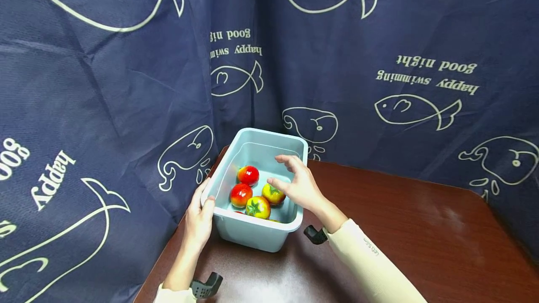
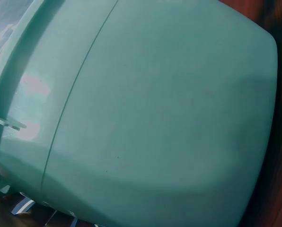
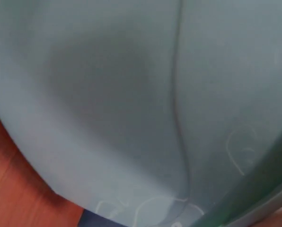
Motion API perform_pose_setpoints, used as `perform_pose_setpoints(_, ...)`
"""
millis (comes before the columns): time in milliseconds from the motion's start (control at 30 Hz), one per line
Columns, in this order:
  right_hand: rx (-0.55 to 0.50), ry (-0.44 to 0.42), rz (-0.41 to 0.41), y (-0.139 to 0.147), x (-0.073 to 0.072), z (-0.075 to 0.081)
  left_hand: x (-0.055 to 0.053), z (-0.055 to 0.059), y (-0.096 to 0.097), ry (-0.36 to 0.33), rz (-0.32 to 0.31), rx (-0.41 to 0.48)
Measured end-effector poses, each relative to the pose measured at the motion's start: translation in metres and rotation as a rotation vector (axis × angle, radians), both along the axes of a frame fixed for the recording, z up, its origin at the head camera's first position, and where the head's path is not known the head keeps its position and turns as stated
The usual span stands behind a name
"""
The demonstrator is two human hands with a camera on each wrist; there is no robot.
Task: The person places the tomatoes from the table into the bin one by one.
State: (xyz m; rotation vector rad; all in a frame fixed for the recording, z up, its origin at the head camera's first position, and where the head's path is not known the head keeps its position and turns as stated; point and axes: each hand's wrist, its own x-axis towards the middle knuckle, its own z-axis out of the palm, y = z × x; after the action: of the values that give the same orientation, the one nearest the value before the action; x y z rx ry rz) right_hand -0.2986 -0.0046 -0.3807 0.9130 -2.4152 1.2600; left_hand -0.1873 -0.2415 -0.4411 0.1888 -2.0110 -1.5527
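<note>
In the head view a light blue plastic bin (image 1: 252, 235) stands on the table with glossy tomato-like fruits inside. Two red ones, an upper fruit (image 1: 248, 175) and a lower fruit (image 1: 241, 195), lie along the left. To their right are a yellow-green fruit with a green leafy top (image 1: 258, 207) and another yellow-green fruit (image 1: 273, 194); more are partly hidden behind the front rim. My left hand (image 1: 198, 219) grips the bin's front left corner, thumb over the rim. Across the right rim reaches my right hand (image 1: 301, 186), thumb and fingers spread apart, thumb tip overlapping the right-hand yellow-green fruit.
The bin's outer wall fills most of the left wrist view (image 2: 169, 104). Reddish-brown tabletop (image 1: 404, 228) extends to the right. A dark blue curtain (image 1: 337, 60) with white fish drawings hangs behind and at the left. Black wrist mounts (image 1: 207, 286) sit on both forearms.
</note>
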Motion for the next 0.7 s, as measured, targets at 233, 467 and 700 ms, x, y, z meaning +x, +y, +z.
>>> perform_pose_setpoints(233, -0.077, 0.016, 0.009, 0.007, 0.002, -0.007, 0.003, 0.001, 0.000, -0.007, 0.031, -0.028)
perform_pose_setpoints(467, -0.213, 0.107, -0.052, 0.027, 0.007, -0.001, -0.011, 0.008, 0.004, -0.070, 0.026, -0.082)
perform_pose_setpoints(700, -0.297, 0.205, -0.153, 0.064, 0.038, 0.011, -0.019, 0.023, 0.002, 0.093, 0.133, -0.408)
